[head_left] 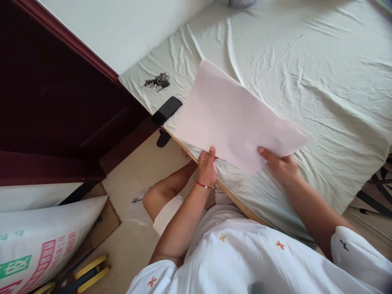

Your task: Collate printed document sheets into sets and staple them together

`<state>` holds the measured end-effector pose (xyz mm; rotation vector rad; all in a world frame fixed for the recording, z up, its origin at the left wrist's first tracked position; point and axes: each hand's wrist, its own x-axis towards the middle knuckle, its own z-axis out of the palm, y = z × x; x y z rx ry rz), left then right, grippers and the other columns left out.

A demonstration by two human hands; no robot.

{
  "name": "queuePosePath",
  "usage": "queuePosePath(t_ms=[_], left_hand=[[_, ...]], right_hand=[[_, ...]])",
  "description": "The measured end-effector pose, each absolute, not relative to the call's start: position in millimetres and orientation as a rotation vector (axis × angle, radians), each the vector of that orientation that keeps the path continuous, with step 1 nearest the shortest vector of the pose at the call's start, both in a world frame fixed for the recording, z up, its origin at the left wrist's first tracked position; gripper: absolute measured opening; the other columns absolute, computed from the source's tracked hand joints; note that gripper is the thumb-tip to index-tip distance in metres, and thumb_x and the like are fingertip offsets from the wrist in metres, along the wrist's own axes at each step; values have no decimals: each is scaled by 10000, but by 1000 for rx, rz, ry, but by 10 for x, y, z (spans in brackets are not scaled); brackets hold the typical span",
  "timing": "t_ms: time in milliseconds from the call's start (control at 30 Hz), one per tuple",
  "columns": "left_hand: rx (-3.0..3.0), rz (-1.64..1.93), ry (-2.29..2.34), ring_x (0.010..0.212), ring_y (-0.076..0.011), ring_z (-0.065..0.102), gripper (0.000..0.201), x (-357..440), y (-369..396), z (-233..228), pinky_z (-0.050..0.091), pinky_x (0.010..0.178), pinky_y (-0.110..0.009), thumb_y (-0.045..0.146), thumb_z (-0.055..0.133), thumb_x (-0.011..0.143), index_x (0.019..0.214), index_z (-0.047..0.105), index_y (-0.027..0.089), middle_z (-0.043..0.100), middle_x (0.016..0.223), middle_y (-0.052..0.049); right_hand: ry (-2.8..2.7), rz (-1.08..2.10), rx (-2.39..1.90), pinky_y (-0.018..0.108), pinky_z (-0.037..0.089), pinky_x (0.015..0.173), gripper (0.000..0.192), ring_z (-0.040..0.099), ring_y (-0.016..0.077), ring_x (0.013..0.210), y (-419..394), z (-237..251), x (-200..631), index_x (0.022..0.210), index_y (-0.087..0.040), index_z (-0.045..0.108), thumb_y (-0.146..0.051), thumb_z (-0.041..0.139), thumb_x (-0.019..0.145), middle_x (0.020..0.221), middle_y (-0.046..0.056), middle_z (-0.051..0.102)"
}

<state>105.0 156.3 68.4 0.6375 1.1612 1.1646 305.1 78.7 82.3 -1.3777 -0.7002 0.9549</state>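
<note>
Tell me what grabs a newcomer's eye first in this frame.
The pale pink sheet, held at its near edge by the left hand and right hand over the wrinkled bedsheet. Next, the black phone overhanging the bed's corner, with keys just beyond it. At lower left, a printed sack lies on the floor.

A bed [321, 81] covered in a creased pale sheet fills the upper right of the frame. Near its corner, left of centre, a bunch of keys [157, 80] lies on the sheet, and just below them a black phone [167, 110] rests at the edge.
</note>
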Motion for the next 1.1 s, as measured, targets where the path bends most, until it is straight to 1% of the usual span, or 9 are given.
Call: queuePosePath(t_ms=[133, 233, 367, 467, 633, 733, 867, 1000, 1100], left_hand=[[825, 1310, 991, 1378, -250, 594, 774, 610, 1949, 819, 472, 1143, -348, 473, 1040, 510, 1173, 683, 293, 703, 1303, -61], [929, 1218, 1003, 1289, -260, 648, 800, 375, 2197, 818, 510, 1099, -347, 349, 1060, 463, 1168, 693, 263, 717, 1154, -56], [1202, 828, 986, 975, -259, 727, 439, 304, 2322, 759, 586, 959, -426, 372, 922, 687, 1045, 769, 170, 777, 991, -86], [1456, 663, 986, 997, -318, 736, 339, 340, 2293, 774, 589, 984, -479, 398, 879, 736, 984, 814, 177, 811, 1018, -118], [1569, 776, 982, 1183, -345, 722, 533, 420, 2240, 810, 536, 1129, -539, 534, 917, 679, 1058, 797, 179, 822, 1060, -131], [1504, 817, 1006, 1177, -330, 732, 666, 482, 2246, 765, 537, 1142, -522, 614, 925, 632, 1120, 786, 184, 826, 1063, -138], [1428, 866, 1042, 1226, -328, 717, 625, 502, 2216, 719, 530, 1160, -474, 657, 852, 735, 1121, 796, 169, 825, 1083, -147], [1466, 728, 1023, 1188, -337, 726, 607, 415, 2116, 743, 586, 1068, -443, 697, 771, 805, 1064, 817, 150, 826, 1102, -152], [1468, 613, 1003, 1149, -329, 737, 597, 352, 2017, 781, 604, 1014, -425, 703, 745, 827, 1058, 821, 158, 826, 1116, -145]], right_hand=[[-1034, 892, -1447, 583, 583, 1100, 540, 700, 338, 1227, 783, 970, 3612, 1302, -354, 717, -479, 886, 804, 1159, 13, 781], [-1224, 936, -1510, 588, 626, 1014, 418, 738, 334, 1113, 790, 1059, 3860, 1177, -334, 778, -511, 872, 810, 1152, 12, 786], [-1271, 1063, -1547, 515, 678, 838, 369, 760, 324, 960, 809, 1097, 3894, 1019, -303, 818, -567, 883, 770, 1030, 24, 798], [-1217, 1076, -1562, 480, 673, 832, 376, 760, 324, 946, 807, 1065, 3850, 915, -271, 816, -587, 905, 731, 964, 31, 798], [-1119, 992, -1478, 500, 641, 992, 463, 732, 329, 1123, 829, 939, 3859, 1079, -277, 798, -544, 926, 723, 1128, 32, 793], [-1082, 973, -1456, 519, 644, 985, 493, 730, 332, 1131, 868, 891, 3851, 1109, -273, 783, -502, 948, 704, 1141, 40, 790], [-997, 962, -1450, 504, 655, 961, 469, 739, 313, 1104, 880, 937, 3812, 1084, -260, 777, -489, 947, 712, 1137, 49, 789], [-898, 1146, -1461, 466, 677, 854, 384, 763, 296, 1001, 885, 1023, 3923, 1014, -262, 789, -508, 916, 749, 1089, 61, 796], [-913, 1146, -1533, 513, 652, 913, 497, 763, 315, 1001, 933, 1050, 4110, 1077, -302, 763, -528, 943, 673, 1021, 55, 793]])
